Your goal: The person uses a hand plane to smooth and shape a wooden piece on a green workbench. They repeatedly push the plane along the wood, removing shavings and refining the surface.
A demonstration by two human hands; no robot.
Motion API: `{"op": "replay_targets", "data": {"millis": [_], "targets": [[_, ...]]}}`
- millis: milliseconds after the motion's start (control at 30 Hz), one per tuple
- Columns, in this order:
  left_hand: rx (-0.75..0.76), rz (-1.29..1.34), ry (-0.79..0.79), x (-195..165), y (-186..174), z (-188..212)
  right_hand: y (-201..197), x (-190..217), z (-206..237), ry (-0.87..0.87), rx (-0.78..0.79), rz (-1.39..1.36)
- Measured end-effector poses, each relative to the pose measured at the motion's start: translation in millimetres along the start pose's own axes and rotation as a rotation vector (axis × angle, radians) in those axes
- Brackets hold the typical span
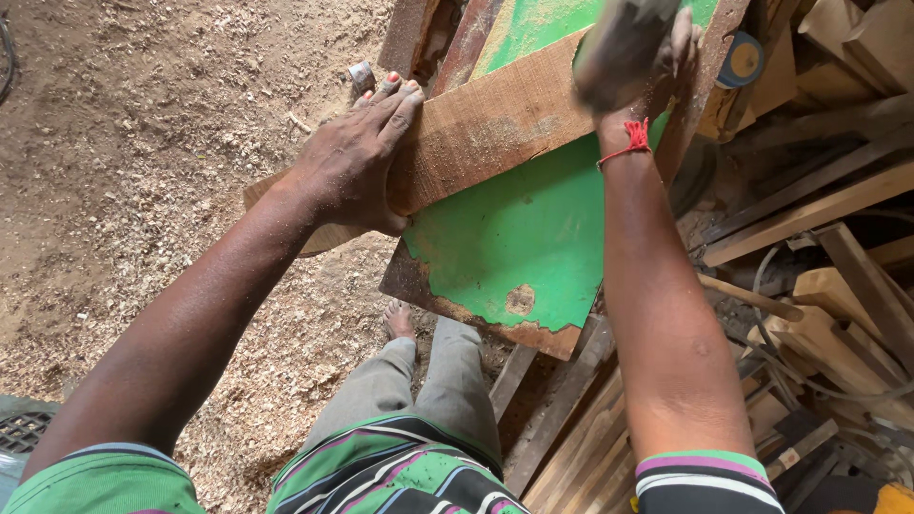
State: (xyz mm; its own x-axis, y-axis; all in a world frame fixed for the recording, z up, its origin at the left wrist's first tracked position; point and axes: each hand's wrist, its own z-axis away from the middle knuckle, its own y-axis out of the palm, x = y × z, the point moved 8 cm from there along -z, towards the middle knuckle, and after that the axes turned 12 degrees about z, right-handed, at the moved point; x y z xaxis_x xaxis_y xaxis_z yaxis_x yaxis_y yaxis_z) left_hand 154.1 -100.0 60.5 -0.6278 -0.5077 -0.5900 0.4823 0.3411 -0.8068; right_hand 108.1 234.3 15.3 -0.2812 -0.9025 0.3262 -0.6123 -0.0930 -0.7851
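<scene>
Left hand: the left hand (352, 162) lay flat, fingers spread, pressing the rough brown wooden plank (495, 128).
Right hand: the right hand (633, 43), blurred, arm extended; its grip could not be told.
Plank: rested across a green-painted worn board (505, 238).

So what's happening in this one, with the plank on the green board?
A person stands at a worn green board in a woodshop. The left hand lies flat on a rough wooden plank, pressing it onto the board. The right hand, motion-blurred, is at the plank's far end; what it grips cannot be made out. Sawdust covers the floor, and timber offcuts are piled to the right.
</scene>
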Motion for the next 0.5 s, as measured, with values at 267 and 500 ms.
{"op": "replay_targets", "data": {"millis": [267,500], "targets": [[-0.026,0.015,-0.09,-6.4,13.9,8.6,-10.0,6.7,-1.0,-0.002,0.028,-0.004],[-0.165,0.052,-0.203,-46.2,39.7,51.5,-15.5,18.2,2.4,0.021,0.05,-0.011]]}}
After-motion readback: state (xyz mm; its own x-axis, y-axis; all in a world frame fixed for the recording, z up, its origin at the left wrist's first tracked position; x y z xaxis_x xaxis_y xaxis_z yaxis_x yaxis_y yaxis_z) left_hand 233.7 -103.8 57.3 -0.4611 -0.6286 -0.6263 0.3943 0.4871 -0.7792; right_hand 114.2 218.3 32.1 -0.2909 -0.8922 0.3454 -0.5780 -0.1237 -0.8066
